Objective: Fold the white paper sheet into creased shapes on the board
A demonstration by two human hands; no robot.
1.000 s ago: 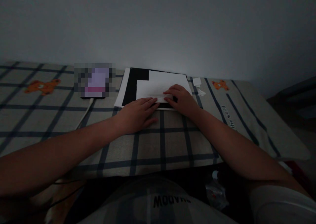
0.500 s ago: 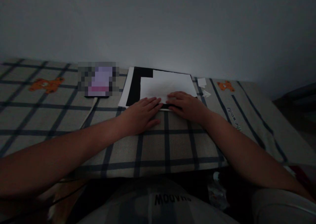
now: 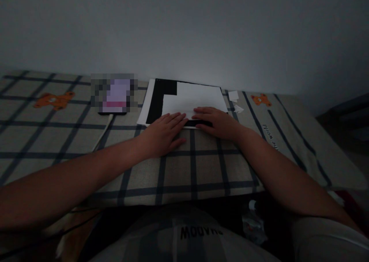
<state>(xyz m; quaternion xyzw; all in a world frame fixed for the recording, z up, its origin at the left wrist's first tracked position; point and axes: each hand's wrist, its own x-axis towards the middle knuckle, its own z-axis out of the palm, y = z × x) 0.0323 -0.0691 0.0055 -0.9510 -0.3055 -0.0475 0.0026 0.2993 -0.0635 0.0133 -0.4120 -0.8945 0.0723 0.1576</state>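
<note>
A white sheet of paper lies on a flat black board with a white border. The sheet has a stepped outline at its upper left. My left hand rests palm down at the near edge of the paper, fingers stretched out, thumb over the cloth. From the right, my right hand lies flat on the paper's near edge with its fingers apart, and its fingertips come close to those of my left hand. Neither hand grasps anything visible, though what lies under the palms is hidden.
A phone with a white cable lies to the left on the checked tablecloth. Small white paper scraps lie right of the board. A wall rises behind the table. A clear plastic bottle is below the front edge.
The left part of the paper's far edge has shifted slightly toward me. Both hands stay in nearly the same place, and the whole view has moved a little.
</note>
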